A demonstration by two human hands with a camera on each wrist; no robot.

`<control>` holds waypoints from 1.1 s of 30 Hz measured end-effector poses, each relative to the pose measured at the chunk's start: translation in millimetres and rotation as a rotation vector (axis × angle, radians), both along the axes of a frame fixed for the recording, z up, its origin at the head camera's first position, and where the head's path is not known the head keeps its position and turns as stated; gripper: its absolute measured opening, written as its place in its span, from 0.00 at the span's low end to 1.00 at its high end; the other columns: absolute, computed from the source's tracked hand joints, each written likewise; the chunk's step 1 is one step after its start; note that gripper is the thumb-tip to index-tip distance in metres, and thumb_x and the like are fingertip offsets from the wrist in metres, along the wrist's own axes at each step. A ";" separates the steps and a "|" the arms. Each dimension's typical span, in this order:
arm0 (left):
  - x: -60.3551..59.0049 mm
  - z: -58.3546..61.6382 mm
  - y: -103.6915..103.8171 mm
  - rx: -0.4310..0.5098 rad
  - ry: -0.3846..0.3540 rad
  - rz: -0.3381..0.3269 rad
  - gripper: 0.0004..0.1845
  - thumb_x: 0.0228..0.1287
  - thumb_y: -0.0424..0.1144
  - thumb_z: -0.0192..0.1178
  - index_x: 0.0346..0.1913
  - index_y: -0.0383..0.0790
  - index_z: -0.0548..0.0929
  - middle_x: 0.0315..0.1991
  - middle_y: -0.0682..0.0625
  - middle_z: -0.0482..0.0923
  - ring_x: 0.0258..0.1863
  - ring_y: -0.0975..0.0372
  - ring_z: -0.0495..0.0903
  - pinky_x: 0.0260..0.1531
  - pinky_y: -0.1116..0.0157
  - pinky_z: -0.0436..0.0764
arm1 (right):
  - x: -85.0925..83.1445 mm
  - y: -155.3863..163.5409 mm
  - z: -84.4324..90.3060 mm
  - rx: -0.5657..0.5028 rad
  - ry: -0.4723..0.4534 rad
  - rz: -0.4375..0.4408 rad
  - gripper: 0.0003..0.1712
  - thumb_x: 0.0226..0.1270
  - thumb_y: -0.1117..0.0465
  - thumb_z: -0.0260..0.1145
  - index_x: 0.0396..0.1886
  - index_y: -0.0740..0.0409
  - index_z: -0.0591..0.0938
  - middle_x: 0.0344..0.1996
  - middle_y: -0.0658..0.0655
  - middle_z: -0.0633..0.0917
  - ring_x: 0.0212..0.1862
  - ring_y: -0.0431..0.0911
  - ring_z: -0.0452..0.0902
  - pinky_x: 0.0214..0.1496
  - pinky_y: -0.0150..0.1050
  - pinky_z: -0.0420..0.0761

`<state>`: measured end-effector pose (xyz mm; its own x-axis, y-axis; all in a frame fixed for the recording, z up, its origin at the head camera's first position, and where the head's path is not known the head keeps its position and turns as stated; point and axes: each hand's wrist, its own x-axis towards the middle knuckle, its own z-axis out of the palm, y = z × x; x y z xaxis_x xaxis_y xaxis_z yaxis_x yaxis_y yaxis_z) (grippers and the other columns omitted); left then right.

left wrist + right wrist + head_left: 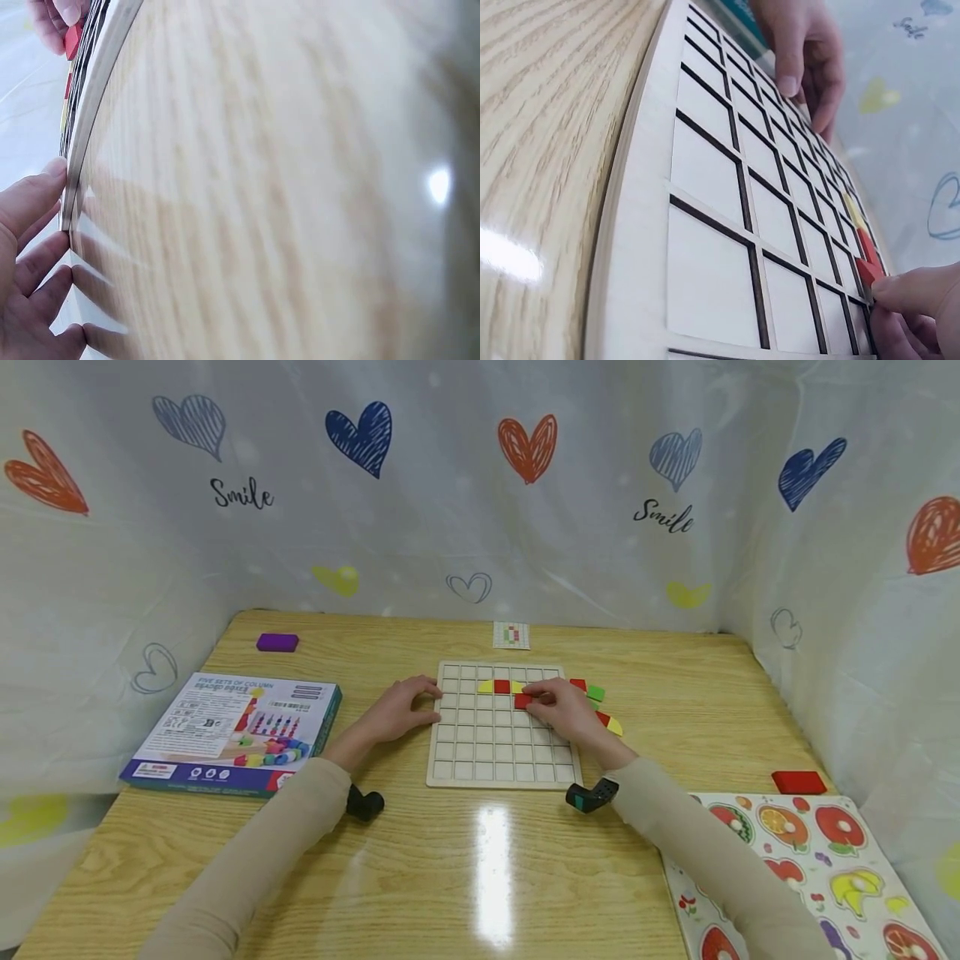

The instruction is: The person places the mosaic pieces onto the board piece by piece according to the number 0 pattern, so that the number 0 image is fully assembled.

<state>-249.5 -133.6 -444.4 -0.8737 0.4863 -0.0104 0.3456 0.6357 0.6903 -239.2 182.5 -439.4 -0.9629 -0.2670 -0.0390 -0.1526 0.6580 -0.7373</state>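
A pale wooden grid board (504, 772) lies mid-table. Its upper part holds a row of small tiles: a yellow rounded one (486, 687), a red square (502, 687) and another yellow one (517, 687). My right hand (566, 710) pinches a red square tile (866, 271) between thumb and fingers, at the cell just under the right-hand yellow tile. At the board's left edge, my left hand (401, 706) rests with thumb and fingertips against the rim. In the left wrist view its fingers (46, 262) are spread along that edge.
Right of the board lie loose tiles, among them a green one (595, 693), partly behind my right hand. A pattern card (512, 636) lies beyond the board. Around stand a boxed bead set (232, 735), a purple block (277, 642), a red block (798, 782) and a fruit puzzle (817, 860).
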 end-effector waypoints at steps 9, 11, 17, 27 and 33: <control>0.4 0.3 -0.4 -0.001 0.000 0.004 0.20 0.66 0.38 0.64 0.58 0.33 0.78 0.69 0.36 0.65 0.72 0.45 0.58 0.73 0.45 0.45 | -3.5 -3.0 -0.3 0.085 0.065 0.056 0.18 0.69 0.61 0.65 0.57 0.57 0.83 0.52 0.59 0.81 0.53 0.52 0.76 0.55 0.49 0.77; 0.4 0.2 -0.3 -0.003 0.000 0.007 0.20 0.66 0.38 0.64 0.58 0.33 0.78 0.69 0.37 0.65 0.72 0.45 0.58 0.73 0.45 0.45 | -4.0 -3.5 -0.9 0.098 0.067 0.056 0.18 0.69 0.61 0.65 0.57 0.57 0.83 0.52 0.59 0.81 0.53 0.52 0.76 0.55 0.49 0.77; 0.9 0.6 -0.2 -0.002 -0.002 0.007 0.20 0.66 0.38 0.64 0.58 0.33 0.78 0.69 0.36 0.65 0.72 0.45 0.58 0.73 0.45 0.45 | -4.3 -4.8 -2.7 0.111 0.085 0.056 0.18 0.68 0.61 0.66 0.57 0.57 0.83 0.52 0.59 0.82 0.52 0.51 0.76 0.54 0.48 0.77; 0.7 0.8 0.2 -0.002 0.003 0.000 0.20 0.66 0.38 0.64 0.58 0.33 0.78 0.69 0.36 0.65 0.72 0.44 0.58 0.72 0.45 0.46 | -3.3 -5.7 -5.5 0.107 0.129 0.051 0.15 0.69 0.63 0.65 0.53 0.57 0.85 0.48 0.58 0.83 0.48 0.50 0.77 0.50 0.45 0.79; 0.2 0.9 0.5 -0.004 0.003 -0.001 0.20 0.66 0.38 0.64 0.58 0.33 0.78 0.69 0.36 0.65 0.72 0.45 0.58 0.73 0.45 0.45 | -3.7 -5.5 -7.3 0.111 0.135 0.042 0.14 0.69 0.63 0.65 0.52 0.57 0.86 0.47 0.57 0.83 0.47 0.49 0.77 0.49 0.45 0.79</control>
<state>-249.3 -133.1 -443.6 -0.8731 0.4874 -0.0095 0.3484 0.6377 0.6870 -242.9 177.0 -446.7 -0.9494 -0.3087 0.0581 -0.2745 0.7253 -0.6314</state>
